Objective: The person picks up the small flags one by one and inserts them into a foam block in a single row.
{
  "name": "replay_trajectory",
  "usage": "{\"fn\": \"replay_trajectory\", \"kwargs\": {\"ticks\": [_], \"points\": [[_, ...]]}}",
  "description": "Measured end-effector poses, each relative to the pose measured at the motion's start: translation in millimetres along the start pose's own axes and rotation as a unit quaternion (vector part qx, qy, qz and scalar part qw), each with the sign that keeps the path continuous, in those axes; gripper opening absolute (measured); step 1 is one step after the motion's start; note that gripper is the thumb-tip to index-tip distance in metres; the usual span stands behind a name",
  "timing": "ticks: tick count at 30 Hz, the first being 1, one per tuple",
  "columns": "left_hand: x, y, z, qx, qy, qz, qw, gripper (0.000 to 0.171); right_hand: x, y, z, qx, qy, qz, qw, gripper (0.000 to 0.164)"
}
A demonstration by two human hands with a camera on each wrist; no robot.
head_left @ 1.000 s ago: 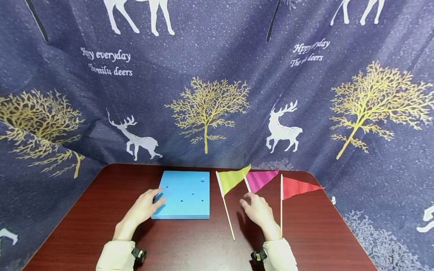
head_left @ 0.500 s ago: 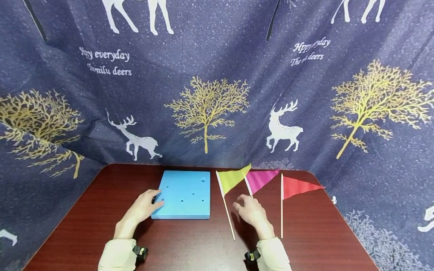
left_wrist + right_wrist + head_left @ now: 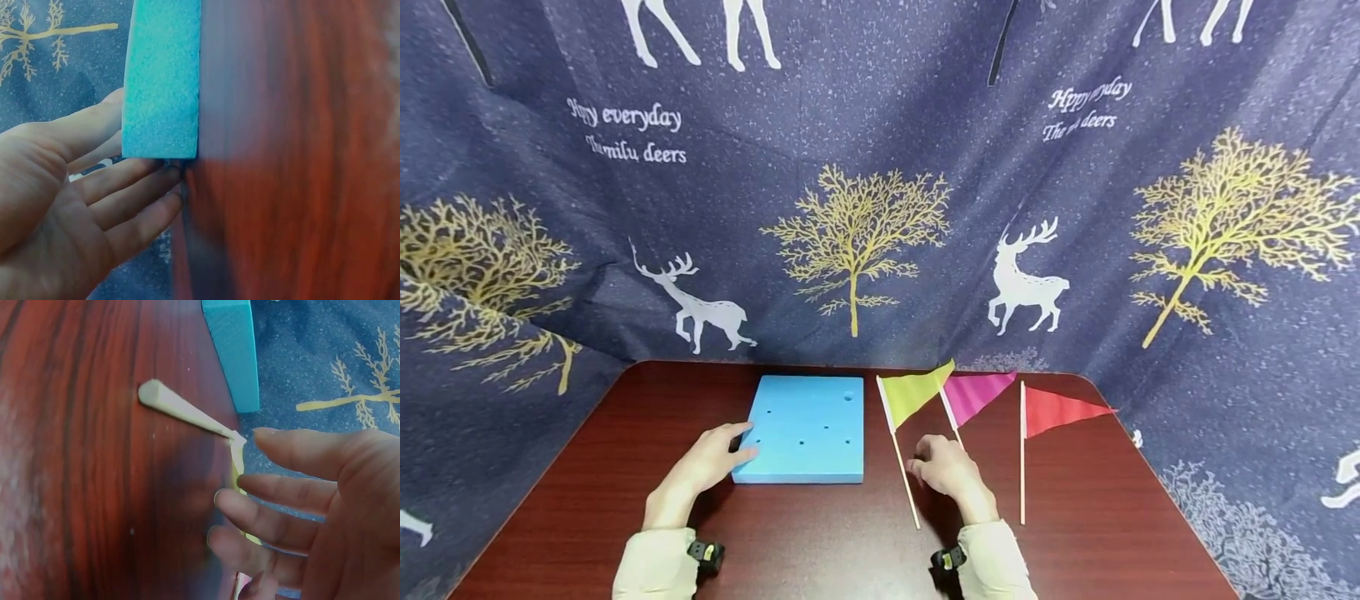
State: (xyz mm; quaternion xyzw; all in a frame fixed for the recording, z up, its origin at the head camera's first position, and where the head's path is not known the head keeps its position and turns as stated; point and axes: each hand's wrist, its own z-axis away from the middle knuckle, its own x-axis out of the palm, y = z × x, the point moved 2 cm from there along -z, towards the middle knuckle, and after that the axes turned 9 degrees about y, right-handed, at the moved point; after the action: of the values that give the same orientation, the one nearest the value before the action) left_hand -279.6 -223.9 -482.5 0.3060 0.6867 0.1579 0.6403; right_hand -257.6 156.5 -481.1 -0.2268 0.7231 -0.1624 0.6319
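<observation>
Block (image 3: 808,417) (blue, holed) by left hand (image 3: 703,463), lime flag (image 3: 912,398) by right hand (image 3: 946,469); fingers (image 3: 269,519) loosely spread.

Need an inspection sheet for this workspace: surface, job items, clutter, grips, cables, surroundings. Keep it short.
Surface: dark reddish-brown wood-grain table, glare toward the near side.
Job items: blue board with several holes, no flag standing in any; yellow-green flag, purple flag and red flag lie to its right.
Clutter: nothing seen.
Left grip: bare hand at the board's left edge, fingers relaxed; how firm the contact is, can't tell.
Right grip: bare hand beside the yellow-green flag's stick, fingers loosely curved, holding nothing visible.
Cables: nothing seen.
Surroundings: dark blue backdrop printed with white deer, yellow trees and lettering.
</observation>
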Motion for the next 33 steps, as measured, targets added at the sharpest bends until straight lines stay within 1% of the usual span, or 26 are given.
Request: {"fn": "replay_trajectory", "kwargs": {"ticks": [3,8,15,17,21,24,27,30,33], "points": [[-0.1,-0.3,-0.9,0.003,-0.003,-0.001,1.0000,0.056,2.1,-1.6,-3.0,-0.001,0.000,0.006,1.000,0.015],[1.5,-0.5,-2.2,-0.004,-0.008,-0.002,1.0000,0.057,6.9,-5.4,-8.4,-0.004,-0.001,0.020,1.000,0.016],[1.7,1.8,-0.8,0.000,-0.014,0.005,0.9999,0.057,12.9,-12.3,-12.7,0.054,-0.029,0.026,0.998,0.013],[1.1,2.1,0.2,-0.001,-0.014,0.006,0.9999,0.057,13.8,-14.6,-13.8,0.060,-0.038,0.031,0.997,0.015],[0.1,1.9,0.5,-0.001,-0.016,0.005,0.9999,0.058,15.1,-17.6,-14.8,0.055,-0.050,0.033,0.997,0.021],[0.7,0.4,0.1,-0.005,-0.017,0.001,0.9998,0.058,17.7,-15.5,-14.4,0.049,-0.051,0.008,0.997,0.023],[1.6,-1.5,0.7,-0.008,-0.018,-0.002,0.9998,0.058,20.6,-11.7,-12.6,0.055,-0.050,-0.038,0.997,0.019],[1.8,-3.1,1.1,-0.007,-0.018,-0.002,0.9998,0.057,20.7,-9.4,-11.3,0.065,-0.042,-0.083,0.994,0.016],[1.3,-3.1,1.2,-0.007,-0.019,0.000,0.9998,0.057,18.9,-8.2,-11.2,0.077,-0.036,-0.128,0.988,0.015]]}}
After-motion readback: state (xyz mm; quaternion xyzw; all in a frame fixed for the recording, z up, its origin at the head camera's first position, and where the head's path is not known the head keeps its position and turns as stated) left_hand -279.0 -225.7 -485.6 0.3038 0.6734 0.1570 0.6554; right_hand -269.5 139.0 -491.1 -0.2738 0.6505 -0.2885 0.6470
